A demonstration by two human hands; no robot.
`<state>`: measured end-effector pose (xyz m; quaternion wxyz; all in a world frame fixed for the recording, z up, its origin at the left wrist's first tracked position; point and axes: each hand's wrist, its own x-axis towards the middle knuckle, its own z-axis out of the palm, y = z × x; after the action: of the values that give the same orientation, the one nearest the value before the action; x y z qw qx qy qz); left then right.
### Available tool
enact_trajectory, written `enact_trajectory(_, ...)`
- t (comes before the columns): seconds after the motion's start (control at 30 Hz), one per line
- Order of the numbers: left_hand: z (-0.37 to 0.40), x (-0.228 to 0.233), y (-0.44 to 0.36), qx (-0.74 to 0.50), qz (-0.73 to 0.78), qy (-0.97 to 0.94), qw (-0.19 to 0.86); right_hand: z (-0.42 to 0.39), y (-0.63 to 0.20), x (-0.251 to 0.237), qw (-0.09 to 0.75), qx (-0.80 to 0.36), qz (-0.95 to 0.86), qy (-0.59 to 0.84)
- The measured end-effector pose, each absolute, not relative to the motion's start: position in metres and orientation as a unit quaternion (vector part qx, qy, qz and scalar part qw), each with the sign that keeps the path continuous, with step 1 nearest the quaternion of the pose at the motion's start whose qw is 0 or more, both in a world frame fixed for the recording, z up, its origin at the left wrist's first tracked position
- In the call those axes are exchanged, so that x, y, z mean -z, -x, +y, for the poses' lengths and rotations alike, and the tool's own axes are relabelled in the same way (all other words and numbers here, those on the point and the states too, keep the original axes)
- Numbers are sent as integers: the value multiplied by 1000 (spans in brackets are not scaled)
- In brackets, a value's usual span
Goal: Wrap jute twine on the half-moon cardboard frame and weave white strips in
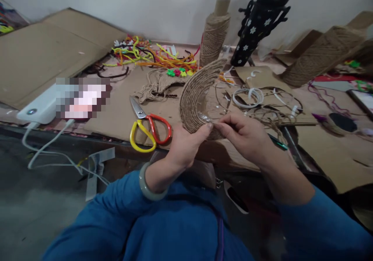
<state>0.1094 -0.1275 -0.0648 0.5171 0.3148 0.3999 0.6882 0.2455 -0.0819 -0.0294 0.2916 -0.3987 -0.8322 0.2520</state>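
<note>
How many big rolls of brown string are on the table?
2. One upright twine spool stands at the back beside the black flowered object. A second twine cone leans at the far right. More may lie blurred beyond it.

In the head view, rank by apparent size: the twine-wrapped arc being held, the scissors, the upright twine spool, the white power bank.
1. Twine-wrapped arc, nearest the camera, so partly flattered.
2. Twine spool and scissors look alike; the spool stands farther back.
3. Power bank, partly hidden.

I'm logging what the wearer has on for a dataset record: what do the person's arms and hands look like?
Both arms wear blue sleeves, pushed back from the wrists. The left hand has a pale grey-green bangle at its wrist. The right hand is bare, with no ring or glove visible.
</note>
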Motion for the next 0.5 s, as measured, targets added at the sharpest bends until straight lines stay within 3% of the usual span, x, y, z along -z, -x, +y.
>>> enact_trajectory(0.33, -122, 68, -106, -671, 410, -301, 539, -71, -250, 33, 251, -286, -829, 410)
enact_trajectory(0.5, -122, 69, -105, -656, 428, -297, 546, -71, -248, 26, 220, -241, -864, 383)
